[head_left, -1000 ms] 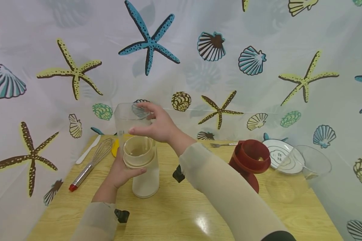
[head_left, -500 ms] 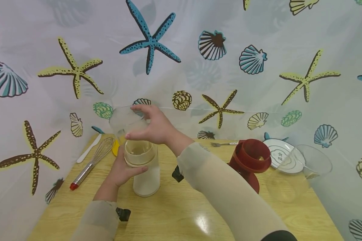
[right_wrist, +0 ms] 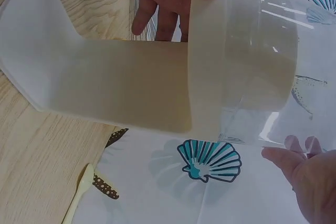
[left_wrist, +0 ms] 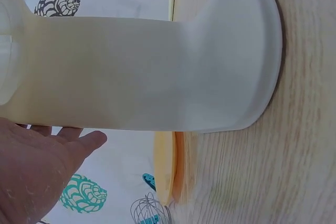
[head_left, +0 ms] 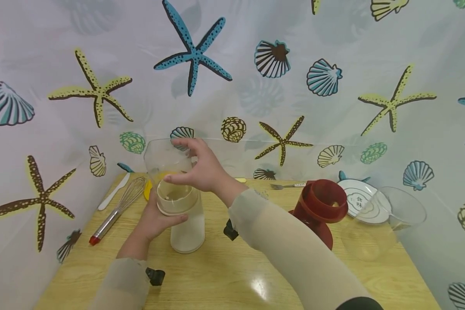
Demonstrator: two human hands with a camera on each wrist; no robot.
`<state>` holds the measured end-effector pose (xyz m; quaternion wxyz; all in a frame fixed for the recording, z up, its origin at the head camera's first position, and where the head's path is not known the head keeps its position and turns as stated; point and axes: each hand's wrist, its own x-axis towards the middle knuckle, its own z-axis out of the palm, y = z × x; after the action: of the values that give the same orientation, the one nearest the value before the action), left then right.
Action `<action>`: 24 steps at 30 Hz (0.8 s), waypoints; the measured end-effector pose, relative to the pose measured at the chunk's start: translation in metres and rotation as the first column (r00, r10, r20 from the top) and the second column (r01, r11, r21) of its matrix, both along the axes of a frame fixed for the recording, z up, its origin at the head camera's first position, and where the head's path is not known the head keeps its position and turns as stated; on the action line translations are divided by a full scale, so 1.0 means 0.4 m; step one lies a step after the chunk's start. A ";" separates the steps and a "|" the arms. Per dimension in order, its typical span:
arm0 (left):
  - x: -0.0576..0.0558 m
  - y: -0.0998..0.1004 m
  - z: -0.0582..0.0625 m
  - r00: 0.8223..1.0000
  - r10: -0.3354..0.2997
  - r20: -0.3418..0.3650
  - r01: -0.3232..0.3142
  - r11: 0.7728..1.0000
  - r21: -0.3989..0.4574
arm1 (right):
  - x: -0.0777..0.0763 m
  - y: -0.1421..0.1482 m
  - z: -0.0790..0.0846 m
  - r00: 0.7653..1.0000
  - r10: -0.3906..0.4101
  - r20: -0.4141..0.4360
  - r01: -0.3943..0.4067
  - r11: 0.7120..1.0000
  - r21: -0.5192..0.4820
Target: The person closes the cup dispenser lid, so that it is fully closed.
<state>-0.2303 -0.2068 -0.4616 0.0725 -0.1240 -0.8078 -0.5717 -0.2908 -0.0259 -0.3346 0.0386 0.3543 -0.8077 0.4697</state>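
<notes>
A cream dispenser-like stand [head_left: 187,234] with a round collar is upright on the table at left centre. My left hand [head_left: 155,221] grips the collar from the left, its thumb across the front. Over the collar, my right hand [head_left: 205,168] holds a clear plastic container [head_left: 166,157] between curved thumb and fingers. In the right wrist view, the clear container [right_wrist: 262,114] surrounds the stand's upper ring, with its lower edge at the collar. The left wrist view shows the stand's body [left_wrist: 126,72] and wide foot from the side. Whether the container is fully seated, I cannot tell.
Left lie a white knife [head_left: 114,193], a whisk [head_left: 118,211] and a yellow object [head_left: 148,190], partly hidden. A similar red stand [head_left: 321,215], a second clear container [head_left: 372,245], a white plate [head_left: 381,217] and a fork [head_left: 288,186] are at right. A patterned curtain [head_left: 232,99] hangs behind.
The clear container has come down onto the cream stand's collar, leaning left half a second ago and standing straighter now. My right hand moved with it; the left keeps its grip.
</notes>
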 end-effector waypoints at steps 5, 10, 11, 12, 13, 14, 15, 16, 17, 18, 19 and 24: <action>-0.020 -0.005 -0.028 1.000 0.006 0.009 -0.006 1.000 -0.006 | -0.002 0.014 -0.012 1.000 0.023 -0.001 -0.023 0.999 -0.048; -0.016 -0.002 -0.028 1.000 0.001 0.020 -0.001 1.000 -0.001 | 0.004 0.020 -0.024 0.999 0.033 -0.010 -0.034 0.998 -0.058; -0.016 -0.002 -0.028 1.000 -0.002 0.021 0.002 1.000 -0.002 | 0.007 0.021 -0.026 0.999 0.033 -0.020 -0.034 0.998 -0.056; -0.016 -0.003 -0.029 1.000 -0.003 0.020 0.003 1.000 -0.003 | 0.009 0.022 -0.029 0.999 0.027 -0.032 -0.029 0.998 -0.049; -0.018 -0.003 -0.030 1.000 -0.009 0.015 0.009 1.000 -0.002 | 0.011 0.022 -0.031 0.999 0.020 -0.049 -0.022 0.999 -0.040; -0.019 -0.004 -0.031 1.000 -0.012 0.014 0.012 1.000 -0.006 | 0.013 0.023 -0.033 0.998 0.016 -0.066 -0.018 0.999 -0.034; -0.020 -0.004 -0.032 1.000 -0.012 0.015 0.012 1.000 -0.013 | 0.015 0.024 -0.035 0.996 0.010 -0.084 -0.012 1.000 -0.024; -0.021 -0.005 -0.033 1.000 -0.015 0.018 0.015 1.000 -0.016 | 0.016 0.025 -0.037 0.995 0.006 -0.101 -0.008 1.000 -0.016; -0.022 -0.006 -0.032 1.000 -0.014 0.020 0.015 1.000 -0.023 | 0.016 0.025 -0.039 0.993 0.003 -0.115 -0.004 1.000 -0.010; -0.022 -0.006 -0.031 1.000 -0.015 0.023 0.016 0.999 -0.031 | 0.017 0.026 -0.040 0.992 0.001 -0.128 -0.001 1.000 -0.004; -0.022 -0.006 -0.028 1.000 -0.016 0.026 0.017 0.999 -0.040 | 0.018 0.026 -0.042 0.990 0.000 -0.139 0.000 1.000 -0.002; -0.004 0.001 0.013 0.999 -0.036 0.022 0.038 0.997 -0.062 | 0.022 0.026 -0.049 0.981 -0.004 -0.192 0.003 1.000 -0.006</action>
<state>-0.2321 -0.2066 -0.4563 0.0494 -0.1350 -0.8237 -0.5486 -0.2819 -0.0157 -0.3541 0.1182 0.3964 -0.7994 0.4357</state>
